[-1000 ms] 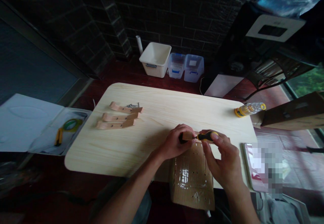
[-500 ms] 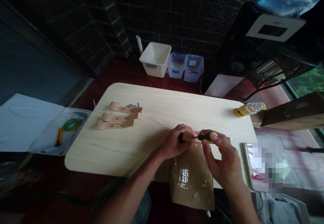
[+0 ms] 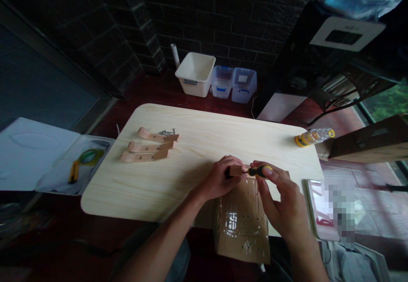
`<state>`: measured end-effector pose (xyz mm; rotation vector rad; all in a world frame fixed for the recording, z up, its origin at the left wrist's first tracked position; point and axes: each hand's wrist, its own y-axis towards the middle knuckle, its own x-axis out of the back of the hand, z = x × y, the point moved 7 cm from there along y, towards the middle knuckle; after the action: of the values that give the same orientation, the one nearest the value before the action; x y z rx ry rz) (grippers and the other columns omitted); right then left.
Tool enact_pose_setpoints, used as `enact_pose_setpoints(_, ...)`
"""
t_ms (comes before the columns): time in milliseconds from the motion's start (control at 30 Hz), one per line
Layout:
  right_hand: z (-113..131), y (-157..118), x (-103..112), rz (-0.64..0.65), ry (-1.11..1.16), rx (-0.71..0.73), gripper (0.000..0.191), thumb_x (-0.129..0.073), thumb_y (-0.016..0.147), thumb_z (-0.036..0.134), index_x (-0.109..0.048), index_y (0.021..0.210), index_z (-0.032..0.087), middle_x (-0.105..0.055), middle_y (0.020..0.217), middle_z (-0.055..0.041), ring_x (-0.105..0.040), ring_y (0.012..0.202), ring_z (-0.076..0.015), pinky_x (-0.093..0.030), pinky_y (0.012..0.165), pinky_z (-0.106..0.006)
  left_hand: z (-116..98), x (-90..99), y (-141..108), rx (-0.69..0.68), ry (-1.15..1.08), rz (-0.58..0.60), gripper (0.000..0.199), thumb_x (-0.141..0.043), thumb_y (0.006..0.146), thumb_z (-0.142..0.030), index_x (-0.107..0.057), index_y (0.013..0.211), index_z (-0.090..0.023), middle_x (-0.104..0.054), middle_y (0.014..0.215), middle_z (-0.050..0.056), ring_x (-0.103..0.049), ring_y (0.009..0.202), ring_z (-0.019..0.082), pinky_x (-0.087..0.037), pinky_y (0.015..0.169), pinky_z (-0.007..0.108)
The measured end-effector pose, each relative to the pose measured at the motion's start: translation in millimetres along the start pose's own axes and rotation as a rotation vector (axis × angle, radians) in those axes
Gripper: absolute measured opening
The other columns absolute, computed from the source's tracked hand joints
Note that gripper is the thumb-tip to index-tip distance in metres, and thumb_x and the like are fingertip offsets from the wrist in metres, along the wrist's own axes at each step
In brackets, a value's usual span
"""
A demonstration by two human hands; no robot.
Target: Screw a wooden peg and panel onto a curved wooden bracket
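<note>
Near the front edge of the worktop (image 3: 204, 131), beside taped cardboard (image 3: 244, 231), the left hand (image 3: 227, 172) curls round a brown piece (image 3: 236, 171); the right hand (image 3: 282, 190) grips a yellow-and-black screwdriver (image 3: 257, 171), its tip towards that piece.

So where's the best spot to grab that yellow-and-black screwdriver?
Probably by its thick handle, from the right: the screwdriver lies nearly sideways, its thin shaft pointing left toward the brown piece in the left hand. The right hand holds it there.
</note>
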<state>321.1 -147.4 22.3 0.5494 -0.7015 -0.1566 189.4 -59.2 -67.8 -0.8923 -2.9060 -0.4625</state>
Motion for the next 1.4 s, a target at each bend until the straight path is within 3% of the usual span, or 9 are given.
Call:
enact_pose_setpoints(300,0,3,3,-0.036,-0.029,-0.003,0.051,-0.065,0.096,0.007,-0.056,0.139,0.032,-0.072,0.122,-0.005,-0.075,0.112,-0.0172,-0.066,0.089,-0.033,-2,1.3,1,0.028,0.001,0.008,0.013,-0.072,0.094,-0.033,-0.07,0.092,-0.02,-0.075,0.107,0.01,-0.07,0.106,0.025,-0.056,0.098,0.043)
enact_pose_setpoints(467,0,2,-3,-0.016,0.041,0.009,0.065,-0.06,0.097,0.003,-0.046,0.15,0.037,-0.071,0.132,-0.0057,-0.072,0.123,-0.0206,-0.067,0.092,-0.039,-1,0.9,1,0.017,-0.004,0.014,0.013,-0.073,0.095,-0.033,-0.07,0.096,-0.021,-0.075,0.109,0.009,-0.07,0.108,0.025,-0.055,0.099,0.043)
enact_pose_setpoints(800,-5,2,0,-0.024,0.002,0.002,0.06,-0.062,0.097,0.005,-0.049,0.146,0.036,-0.073,0.122,-0.0058,-0.075,0.113,-0.0196,-0.067,0.088,-0.038,2,0.7,1,0.025,0.021,0.038,0.014,-0.071,0.097,-0.035,-0.071,0.099,-0.021,-0.075,0.109,0.009,-0.069,0.109,0.024,-0.055,0.1,0.043)
enact_pose_setpoints(1033,-3,2,-3,-0.017,0.012,0.032,0.065,-0.056,0.097,0.003,-0.044,0.152,0.036,-0.072,0.134,-0.0089,-0.072,0.124,-0.0228,-0.067,0.091,-0.044,1,0.1,1,0.025,0.017,0.033,0.012,-0.071,0.097,-0.032,-0.071,0.1,-0.021,-0.076,0.11,0.008,-0.069,0.109,0.024,-0.055,0.101,0.043)
enact_pose_setpoints(1400,-14,-2,-3,-0.066,0.009,-0.102,0.039,-0.064,0.097,0.011,-0.061,0.13,0.03,-0.077,0.12,-0.0066,-0.077,0.106,-0.0205,-0.067,0.086,-0.039,1,0.0,0,0.02,0.023,0.048,0.014,-0.071,0.097,-0.034,-0.072,0.103,-0.022,-0.076,0.113,0.009,-0.069,0.112,0.025,-0.055,0.102,0.044)
